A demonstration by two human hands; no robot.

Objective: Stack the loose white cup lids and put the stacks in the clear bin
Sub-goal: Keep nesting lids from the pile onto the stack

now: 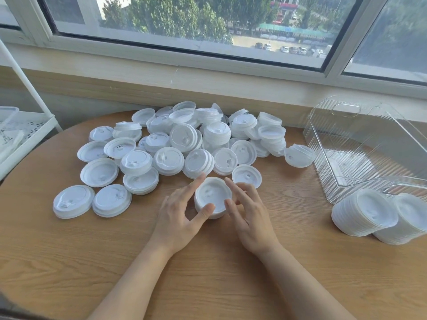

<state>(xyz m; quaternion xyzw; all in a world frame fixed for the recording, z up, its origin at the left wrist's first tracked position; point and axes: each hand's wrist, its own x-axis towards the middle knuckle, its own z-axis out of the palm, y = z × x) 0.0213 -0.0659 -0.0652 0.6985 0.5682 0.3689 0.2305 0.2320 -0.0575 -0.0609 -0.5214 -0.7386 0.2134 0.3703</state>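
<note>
A short stack of white cup lids (213,197) stands on the wooden table between my hands. My left hand (182,212) touches its left side with thumb and forefinger spread around it. My right hand (248,212) rests against its right side, fingers apart. Behind them lies a big heap of loose white lids (184,144). The clear bin (360,144) stands at the right, with nothing visible inside. Two tall lid stacks (367,212) lie on their sides in front of the bin.
A white shelf rack (25,130) stands off the table's left edge. The window sill and wall run behind the heap. Bare table top (92,262) stretches in front of my hands.
</note>
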